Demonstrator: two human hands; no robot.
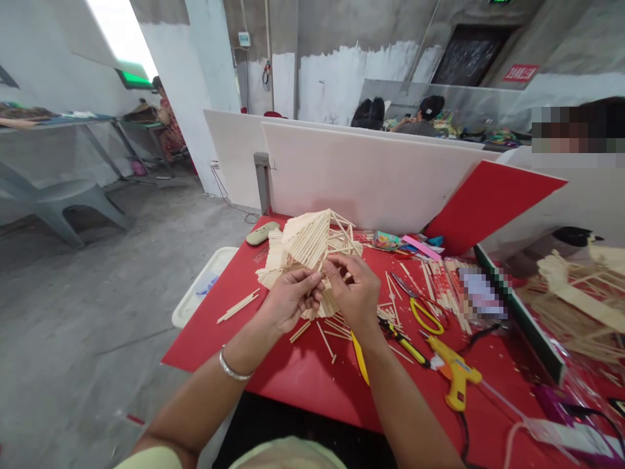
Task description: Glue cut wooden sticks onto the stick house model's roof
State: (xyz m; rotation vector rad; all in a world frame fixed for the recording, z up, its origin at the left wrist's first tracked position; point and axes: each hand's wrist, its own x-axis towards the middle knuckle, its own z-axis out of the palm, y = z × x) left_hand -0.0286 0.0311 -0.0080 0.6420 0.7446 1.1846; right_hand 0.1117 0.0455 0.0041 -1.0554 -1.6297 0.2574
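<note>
A small house model made of pale wooden sticks [308,238] stands on the red tabletop, its slatted roof tilted and an open stick frame on its right side. My left hand [293,296] is closed in a pinch at the model's near side. Close beside it, my right hand [354,283] also pinches, its fingertips by the roof's lower corner. Whatever lies between the fingers is too small or hidden to make out. Loose sticks [238,306] lie left of the hands, and more are scattered under and right of them.
On the right lie yellow-handled scissors [424,316], a yellow utility knife [413,348] and a yellow glue gun [456,374] with a cord. A grey-green case [263,233] sits at the back left. A white board [361,176] stands behind the table [293,365]. Other people sit beyond.
</note>
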